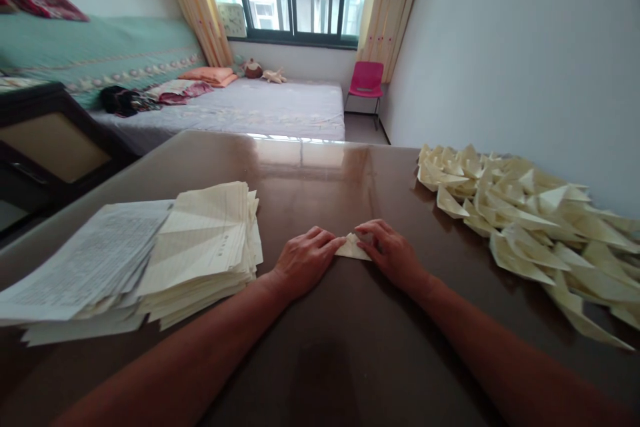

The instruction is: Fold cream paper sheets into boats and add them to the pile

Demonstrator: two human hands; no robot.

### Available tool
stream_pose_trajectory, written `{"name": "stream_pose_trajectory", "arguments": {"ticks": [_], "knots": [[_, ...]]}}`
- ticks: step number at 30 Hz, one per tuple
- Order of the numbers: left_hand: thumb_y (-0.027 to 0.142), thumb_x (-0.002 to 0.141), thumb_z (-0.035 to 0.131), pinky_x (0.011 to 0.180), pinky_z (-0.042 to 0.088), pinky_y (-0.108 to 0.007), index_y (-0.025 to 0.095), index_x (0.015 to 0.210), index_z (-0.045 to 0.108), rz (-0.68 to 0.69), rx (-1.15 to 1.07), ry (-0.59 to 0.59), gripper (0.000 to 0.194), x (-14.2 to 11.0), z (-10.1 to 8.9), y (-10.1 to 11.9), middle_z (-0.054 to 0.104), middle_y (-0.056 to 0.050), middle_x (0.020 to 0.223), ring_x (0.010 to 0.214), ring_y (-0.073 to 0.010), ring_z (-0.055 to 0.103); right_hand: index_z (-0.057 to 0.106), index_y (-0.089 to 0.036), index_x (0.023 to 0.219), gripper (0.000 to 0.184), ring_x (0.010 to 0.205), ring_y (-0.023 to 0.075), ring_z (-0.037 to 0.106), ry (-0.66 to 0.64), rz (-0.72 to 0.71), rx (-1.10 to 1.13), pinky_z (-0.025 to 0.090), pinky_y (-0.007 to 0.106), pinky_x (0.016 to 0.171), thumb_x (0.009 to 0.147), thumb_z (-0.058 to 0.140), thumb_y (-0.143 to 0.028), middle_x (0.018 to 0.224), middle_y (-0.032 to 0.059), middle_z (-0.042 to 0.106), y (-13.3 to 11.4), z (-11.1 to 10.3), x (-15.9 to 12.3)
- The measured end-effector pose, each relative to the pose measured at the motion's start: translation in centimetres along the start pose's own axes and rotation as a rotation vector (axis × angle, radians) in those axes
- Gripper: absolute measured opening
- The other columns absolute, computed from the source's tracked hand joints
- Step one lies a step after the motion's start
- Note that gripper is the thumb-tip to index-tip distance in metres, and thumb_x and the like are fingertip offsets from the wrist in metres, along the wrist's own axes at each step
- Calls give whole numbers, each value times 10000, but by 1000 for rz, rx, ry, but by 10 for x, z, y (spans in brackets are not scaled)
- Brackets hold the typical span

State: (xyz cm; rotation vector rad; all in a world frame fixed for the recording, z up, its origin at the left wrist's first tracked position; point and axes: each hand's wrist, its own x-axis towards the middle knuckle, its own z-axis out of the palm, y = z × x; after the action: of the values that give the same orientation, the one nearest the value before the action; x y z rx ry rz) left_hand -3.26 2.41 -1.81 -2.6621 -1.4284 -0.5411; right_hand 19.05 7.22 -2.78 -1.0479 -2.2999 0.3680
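A small cream sheet of folded paper [353, 251] lies on the brown table between my hands, its lower edge straight and its top narrowing to a point. My left hand [309, 255] presses on its left side with the fingers closed together. On the right side, my right hand [393, 250] pinches it between thumb and fingers. Parts of the paper are hidden under the fingertips. To the left sits a stack of cream lined paper [200, 240]. A large pile of folded paper boats [530, 213] covers the table's right side.
Printed white sheets [100, 260] lie left of the cream stack, partly under it. The glossy brown table [310, 193] ends before a bed [290, 103]. A pink chair [366, 80] stands by the wall, and a dark cabinet [55, 133] is at the left.
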Motion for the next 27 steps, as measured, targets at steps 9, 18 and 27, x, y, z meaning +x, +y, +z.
{"name": "stream_pose_trajectory", "arguments": {"ticks": [9,18,27], "knots": [[275,966,398,787,469,-268,250,1087,644,-32,28,-32,276,1,1,3,632,-30,1019,971,-165,522,652,-223,1118,318,1015,187,563,-84,-201,-117,475,341,908,858,613,-402,1089,66,637,-5,-1,-2],[334,968,378,728,462,-269,268,1039,664,-25,15,-6,301,3,4,2,643,-21,984,957,-179,528,674,-242,1134,322,1024,194,602,-118,-136,33,483,332,920,870,585,-405,1129,71,637,8,1,2],[341,943,435,744,463,-276,271,1097,654,14,-30,30,276,2,7,0,661,-13,1017,974,-185,549,701,-273,1107,292,953,199,612,-159,-205,-157,471,333,877,888,570,-414,1025,59,675,-1,-2,6]]}}
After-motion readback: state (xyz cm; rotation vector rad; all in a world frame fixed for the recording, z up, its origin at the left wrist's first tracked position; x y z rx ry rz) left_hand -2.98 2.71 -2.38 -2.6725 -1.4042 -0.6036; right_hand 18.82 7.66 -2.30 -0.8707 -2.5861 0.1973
